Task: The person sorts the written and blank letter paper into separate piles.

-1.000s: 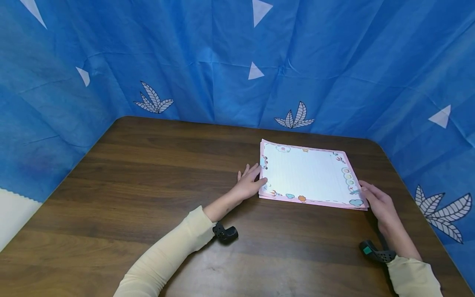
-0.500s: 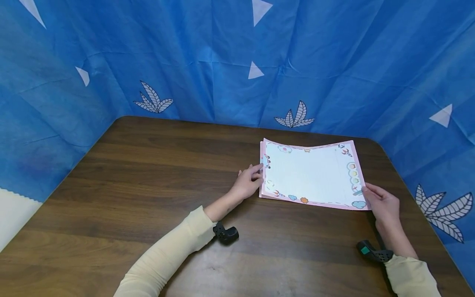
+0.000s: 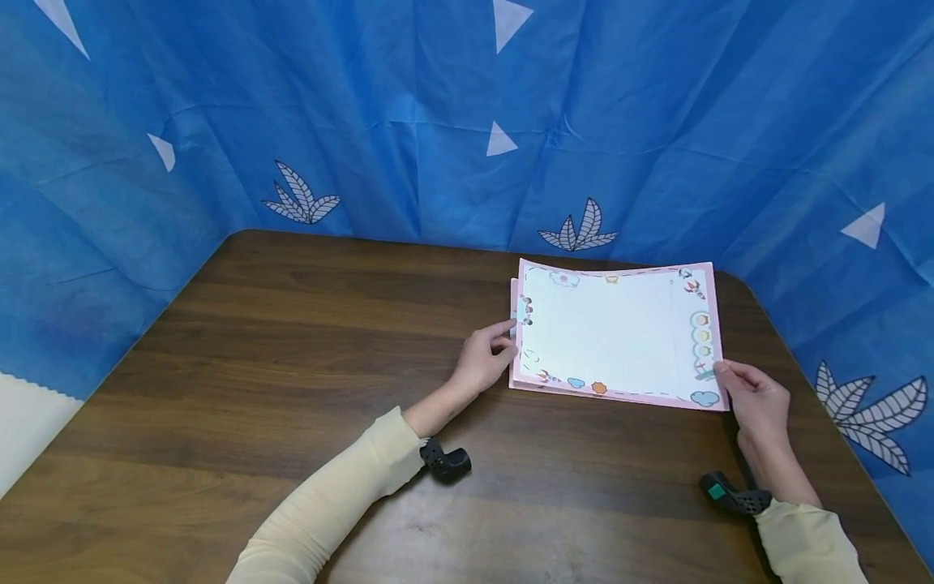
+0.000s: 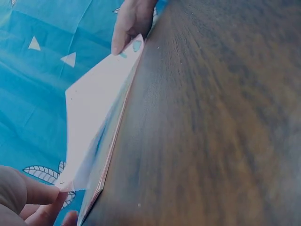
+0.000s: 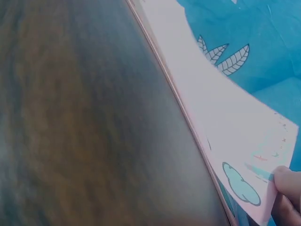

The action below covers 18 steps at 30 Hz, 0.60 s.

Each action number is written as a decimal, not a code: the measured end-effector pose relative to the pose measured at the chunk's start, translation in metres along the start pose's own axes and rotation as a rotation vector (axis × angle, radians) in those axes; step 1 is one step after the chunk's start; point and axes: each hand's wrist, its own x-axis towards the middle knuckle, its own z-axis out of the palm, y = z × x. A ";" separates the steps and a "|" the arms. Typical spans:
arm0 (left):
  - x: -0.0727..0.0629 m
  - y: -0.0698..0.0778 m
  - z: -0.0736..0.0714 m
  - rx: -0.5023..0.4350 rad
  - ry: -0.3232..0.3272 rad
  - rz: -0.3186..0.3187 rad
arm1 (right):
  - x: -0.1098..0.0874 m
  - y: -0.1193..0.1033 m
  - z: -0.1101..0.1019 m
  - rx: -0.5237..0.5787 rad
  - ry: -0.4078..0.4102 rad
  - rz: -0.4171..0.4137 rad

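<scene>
A white lined sheet of paper [image 3: 606, 332] with a pink cartoon border is raised above a stack of paper [image 4: 112, 153] on the table. My left hand [image 3: 481, 357] pinches the sheet's left edge between thumb and fingers, as the left wrist view also shows. At the opposite edge, near the lower corner with the blue cloud, my right hand [image 3: 759, 405] pinches the same sheet, thumb on top. The sheet bows between the two hands, its far edge lifted. Most of the stack is hidden beneath it.
The brown wooden table [image 3: 292, 349] extends to the left and in front of the paper. A blue curtain [image 3: 409, 122] with white triangles and leaf prints hangs behind and along the sides.
The top sheet has risen off the stack, its far right corner lifting most and shifting up and right. Both hands now pinch its edges; the left fingers have drawn back slightly.
</scene>
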 end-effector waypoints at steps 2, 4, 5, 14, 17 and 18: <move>0.001 -0.001 0.000 -0.017 0.014 0.002 | 0.000 0.000 0.000 -0.001 0.021 -0.006; 0.001 -0.003 0.001 -0.036 0.021 0.005 | 0.001 -0.001 0.000 0.009 0.047 -0.002; 0.002 -0.004 0.001 -0.052 0.022 0.004 | 0.001 -0.002 0.000 0.013 0.058 -0.001; 0.002 -0.003 -0.002 -0.244 0.012 -0.046 | -0.001 -0.007 0.001 0.010 0.097 -0.013; 0.001 -0.001 -0.005 -0.256 0.026 -0.054 | -0.003 -0.010 0.002 0.023 0.102 -0.020; 0.000 -0.001 -0.006 -0.260 0.030 -0.057 | -0.004 -0.012 0.002 0.025 0.100 -0.022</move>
